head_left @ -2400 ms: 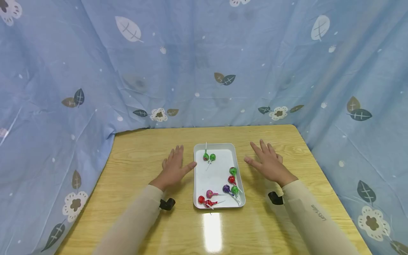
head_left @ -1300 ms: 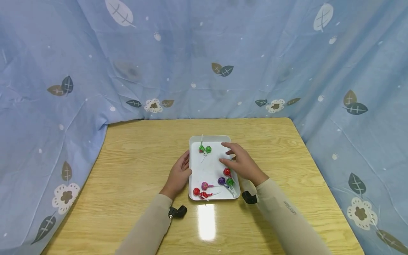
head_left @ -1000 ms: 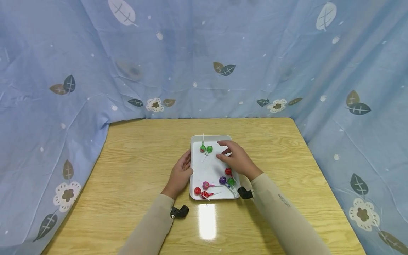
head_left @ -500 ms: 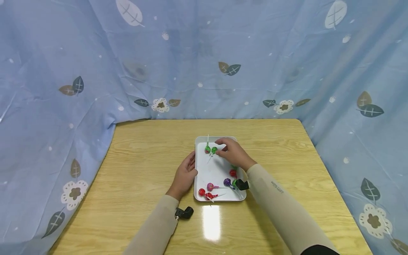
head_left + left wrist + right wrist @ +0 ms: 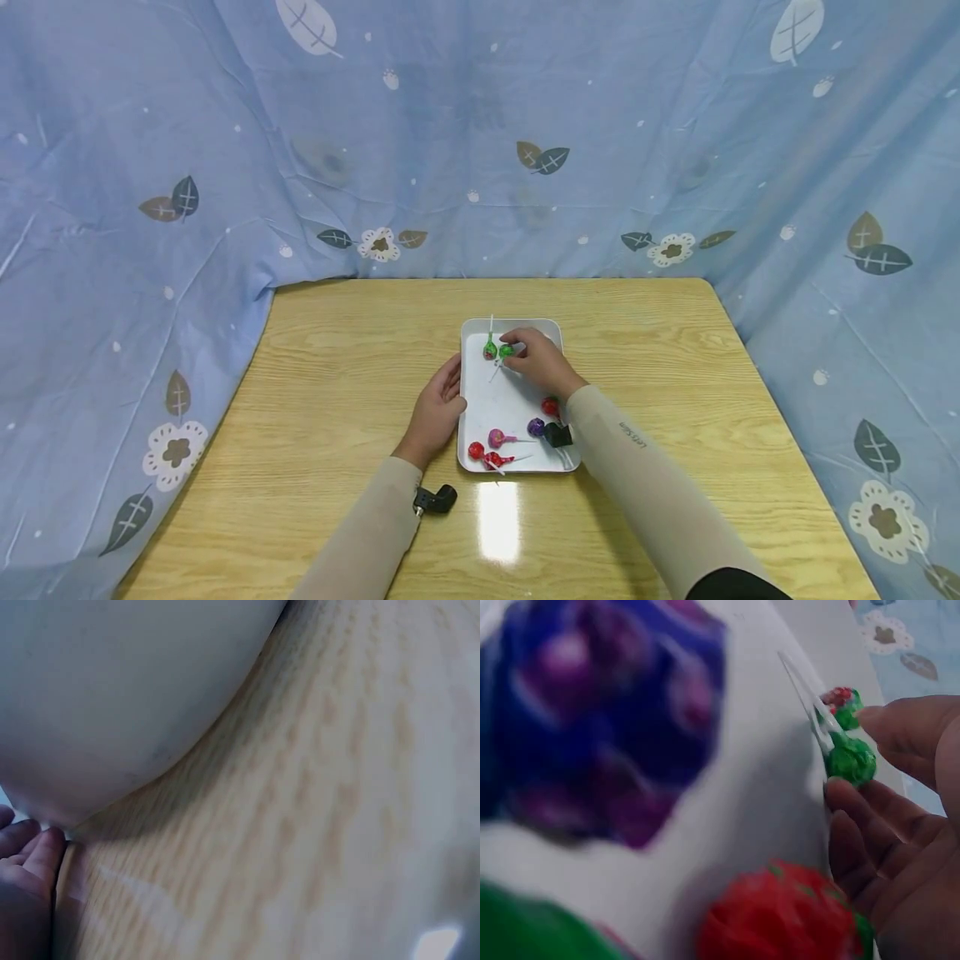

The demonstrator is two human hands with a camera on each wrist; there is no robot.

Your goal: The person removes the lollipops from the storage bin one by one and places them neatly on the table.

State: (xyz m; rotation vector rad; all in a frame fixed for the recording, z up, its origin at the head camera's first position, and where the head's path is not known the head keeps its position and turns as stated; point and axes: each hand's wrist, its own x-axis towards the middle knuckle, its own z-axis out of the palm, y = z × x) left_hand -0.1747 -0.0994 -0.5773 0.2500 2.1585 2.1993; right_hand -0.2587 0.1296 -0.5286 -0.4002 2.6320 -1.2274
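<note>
A shallow white tray (image 5: 495,400) lies on the table with several wrapped lollipops in it. My left hand (image 5: 435,414) holds the tray's left side, thumb at the rim and fingers along the outer wall; in the left wrist view its fingertips (image 5: 46,847) meet the tray's lower edge. Over the tray's far part, my right hand (image 5: 538,360) has thumb and forefinger around the head of a green lollipop (image 5: 853,760). A green-and-red lollipop (image 5: 490,350) lies just left of it, its stick over the far rim.
Nearer in the tray are a pink lollipop (image 5: 497,438), two red ones (image 5: 476,451) at the near left corner, a purple one (image 5: 536,427) and another red one (image 5: 550,406). The wooden table (image 5: 360,350) ends at a blue curtain (image 5: 450,125).
Both hands have come in from beside the tray. The left has taken hold of its left side; the right has reached across to the green lollipop and closed finger and thumb around it.
</note>
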